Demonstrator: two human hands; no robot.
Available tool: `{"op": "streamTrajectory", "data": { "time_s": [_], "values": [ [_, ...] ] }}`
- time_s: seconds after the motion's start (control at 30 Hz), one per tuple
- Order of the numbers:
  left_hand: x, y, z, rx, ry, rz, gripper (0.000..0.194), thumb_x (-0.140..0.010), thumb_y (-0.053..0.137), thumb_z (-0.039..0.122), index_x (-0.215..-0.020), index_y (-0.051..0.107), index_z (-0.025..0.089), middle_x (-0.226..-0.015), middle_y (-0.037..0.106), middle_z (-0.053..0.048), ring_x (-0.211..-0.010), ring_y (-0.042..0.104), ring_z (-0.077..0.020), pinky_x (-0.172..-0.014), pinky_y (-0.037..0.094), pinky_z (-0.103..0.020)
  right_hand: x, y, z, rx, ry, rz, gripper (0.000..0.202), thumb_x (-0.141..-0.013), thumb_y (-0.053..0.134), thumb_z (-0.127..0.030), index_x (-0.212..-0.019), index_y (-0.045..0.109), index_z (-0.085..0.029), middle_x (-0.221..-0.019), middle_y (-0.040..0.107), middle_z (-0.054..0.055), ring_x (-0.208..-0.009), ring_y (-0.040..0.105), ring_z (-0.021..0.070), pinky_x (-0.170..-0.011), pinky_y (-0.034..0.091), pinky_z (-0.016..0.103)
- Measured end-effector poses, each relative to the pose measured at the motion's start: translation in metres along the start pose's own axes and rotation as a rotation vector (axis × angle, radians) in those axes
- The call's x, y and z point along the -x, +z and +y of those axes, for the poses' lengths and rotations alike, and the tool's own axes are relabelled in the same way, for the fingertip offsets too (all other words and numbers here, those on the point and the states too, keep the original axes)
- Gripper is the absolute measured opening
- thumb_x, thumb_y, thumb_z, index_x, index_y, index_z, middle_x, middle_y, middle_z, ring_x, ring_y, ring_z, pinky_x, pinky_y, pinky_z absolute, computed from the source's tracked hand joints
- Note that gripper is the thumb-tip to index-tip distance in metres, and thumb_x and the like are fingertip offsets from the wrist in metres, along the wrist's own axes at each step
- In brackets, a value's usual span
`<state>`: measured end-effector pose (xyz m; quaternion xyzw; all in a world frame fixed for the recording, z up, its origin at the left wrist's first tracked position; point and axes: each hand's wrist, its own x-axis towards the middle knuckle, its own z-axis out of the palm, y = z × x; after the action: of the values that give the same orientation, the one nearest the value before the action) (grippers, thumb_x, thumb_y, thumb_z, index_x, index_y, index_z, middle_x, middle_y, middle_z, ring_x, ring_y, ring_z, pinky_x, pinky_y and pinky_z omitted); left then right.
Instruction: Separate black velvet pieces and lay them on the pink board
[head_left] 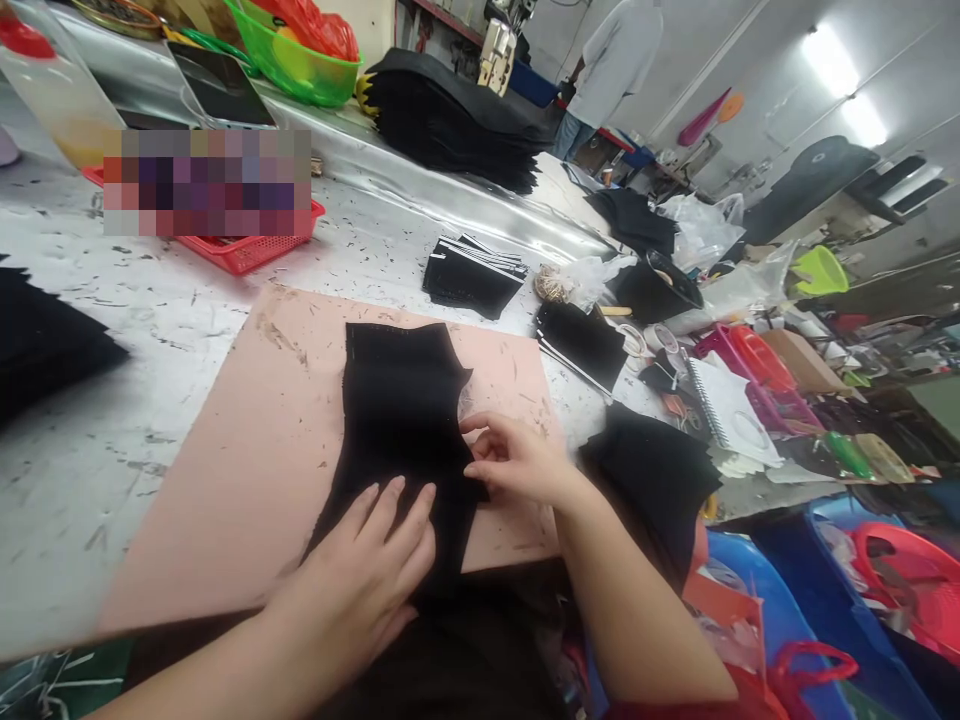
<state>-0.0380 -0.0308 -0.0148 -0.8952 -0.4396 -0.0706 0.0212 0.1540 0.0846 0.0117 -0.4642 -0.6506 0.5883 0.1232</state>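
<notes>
A cut piece of black fabric (pixel 401 400) lies on a pink board (pixel 247 430) in front of me, its near end hanging past the board's front edge. My left hand (pixel 382 555) rests flat on the lower part of the fabric, fingers spread. At the fabric's right edge is my right hand (pixel 517 460), its thumb and index finger apart and the other fingers curled behind. Nothing can be made out between those fingers. A small clear, wispy bit shows just above the right index finger.
Stacks of black pieces (pixel 472 275) lie beyond the board, with another black pile (pixel 652 485) right of my forearm. A red basket (pixel 247 250) and a phone (pixel 221 85) are at the back left. A person (pixel 619 60) stands in the background.
</notes>
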Motion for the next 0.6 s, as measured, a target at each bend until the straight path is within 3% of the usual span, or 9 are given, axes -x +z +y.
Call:
{"op": "streamTrajectory", "data": {
  "time_s": [0.1, 0.23, 0.4, 0.6],
  "values": [
    [-0.001, -0.003, 0.0, 0.006, 0.0, 0.009, 0.05, -0.071, 0.062, 0.051, -0.111, 0.062, 0.021, -0.131, 0.051, -0.008, -0.115, 0.049, -0.0365, -0.093, 0.04, -0.046, -0.001, 0.001, -0.001, 0.029, -0.009, 0.022, 0.037, -0.069, 0.061, -0.016, -0.104, 0.05, -0.02, -0.064, 0.051, -0.007, -0.055, 0.051, 0.0098, -0.052, 0.044, 0.024],
    [-0.005, -0.001, 0.002, 0.012, 0.05, 0.055, 0.046, -0.071, 0.061, 0.048, -0.105, 0.065, 0.017, -0.123, 0.057, -0.014, -0.111, 0.052, -0.0353, -0.092, 0.041, -0.046, 0.0, 0.002, 0.0, 0.038, -0.023, 0.068, 0.035, -0.069, 0.061, -0.014, -0.102, 0.051, -0.02, -0.063, 0.051, -0.007, -0.054, 0.051, 0.0095, -0.053, 0.043, 0.024],
    [-0.01, 0.001, 0.003, -0.001, 0.098, -0.007, 0.044, -0.078, 0.053, 0.044, -0.109, 0.062, 0.015, -0.125, 0.055, -0.017, -0.112, 0.052, -0.0339, -0.094, 0.039, -0.047, 0.0, 0.005, 0.001, 0.077, -0.017, 0.103, 0.034, -0.069, 0.061, -0.012, -0.1, 0.053, -0.021, -0.064, 0.053, -0.006, -0.059, 0.053, 0.0111, -0.057, 0.044, 0.025],
    [-0.012, 0.001, 0.003, 0.017, 0.127, -0.047, 0.041, -0.08, 0.052, 0.042, -0.116, 0.057, 0.023, -0.134, 0.049, -0.008, -0.111, 0.051, -0.0356, -0.09, 0.041, -0.049, 0.001, 0.006, -0.005, 0.035, 0.032, 0.132, 0.029, -0.071, 0.059, -0.01, -0.098, 0.052, -0.021, -0.062, 0.053, -0.007, -0.048, 0.05, 0.008, -0.048, 0.042, 0.022]
  ]
}}
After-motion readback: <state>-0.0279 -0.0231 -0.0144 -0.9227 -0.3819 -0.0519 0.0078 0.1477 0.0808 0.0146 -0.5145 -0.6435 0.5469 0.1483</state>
